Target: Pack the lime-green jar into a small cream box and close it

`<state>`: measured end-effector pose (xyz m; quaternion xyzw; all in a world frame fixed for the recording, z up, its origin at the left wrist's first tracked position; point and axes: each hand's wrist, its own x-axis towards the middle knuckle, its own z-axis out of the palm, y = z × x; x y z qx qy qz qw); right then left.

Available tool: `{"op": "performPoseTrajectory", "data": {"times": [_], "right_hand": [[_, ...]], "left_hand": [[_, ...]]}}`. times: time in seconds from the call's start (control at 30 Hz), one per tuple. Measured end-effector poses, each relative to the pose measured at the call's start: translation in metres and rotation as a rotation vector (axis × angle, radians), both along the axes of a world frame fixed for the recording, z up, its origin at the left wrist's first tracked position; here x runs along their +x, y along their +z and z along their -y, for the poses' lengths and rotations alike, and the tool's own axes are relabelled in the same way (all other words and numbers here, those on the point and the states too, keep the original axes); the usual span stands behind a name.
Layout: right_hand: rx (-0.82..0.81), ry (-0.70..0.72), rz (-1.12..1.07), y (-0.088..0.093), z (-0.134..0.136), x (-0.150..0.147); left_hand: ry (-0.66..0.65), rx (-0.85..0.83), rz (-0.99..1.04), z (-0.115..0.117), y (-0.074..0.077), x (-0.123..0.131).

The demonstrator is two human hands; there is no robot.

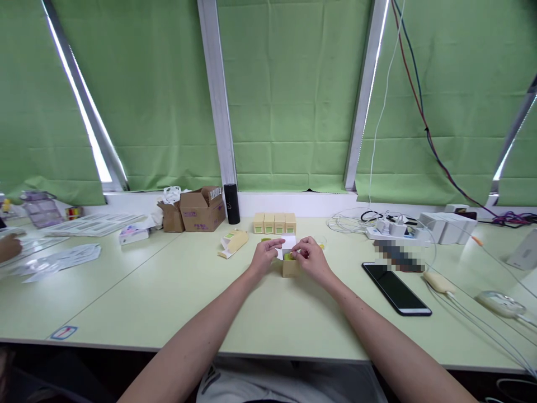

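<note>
In the head view, a small open tan cardboard box sits mid-worktop. The left hand extends its fingers at nine o'clock, hold unclear; the right hand, at three, seems to pinch a small green item. Light pressure, keeping the white flap clear, suits this.

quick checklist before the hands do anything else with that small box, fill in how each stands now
1. Small box standing on the table: ok
2. White flap folded shut: not ok, it stands up
3. Left hand at the box's left side: ok
4. Right hand gripping the green item in the opening: cannot tell
5. Phone apart from the box: ok
</note>
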<state>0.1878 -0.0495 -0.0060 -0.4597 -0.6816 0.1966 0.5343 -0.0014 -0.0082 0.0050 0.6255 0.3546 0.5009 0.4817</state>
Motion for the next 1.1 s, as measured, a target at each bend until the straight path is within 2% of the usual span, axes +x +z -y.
{"op": "performPoseTrajectory", "data": {"times": [0.4,0.77,0.9,1.1], "right_hand": [[0.033,-0.016,-0.016,0.001,0.002,-0.001],[0.047,-0.173,-0.101,-0.002,-0.004,0.012],[0.002,-0.217,-0.143,-0.007,-0.010,0.014],[-0.104,-0.196,-0.198,-0.012,-0.018,0.015]], "left_hand": [[-0.017,0.000,0.004,0.001,0.001,0.001],[0.036,-0.014,-0.010,0.006,0.007,0.000],[0.037,-0.038,-0.001,0.008,0.009,0.000],[0.018,-0.044,0.033,0.009,0.007,0.004]]}}
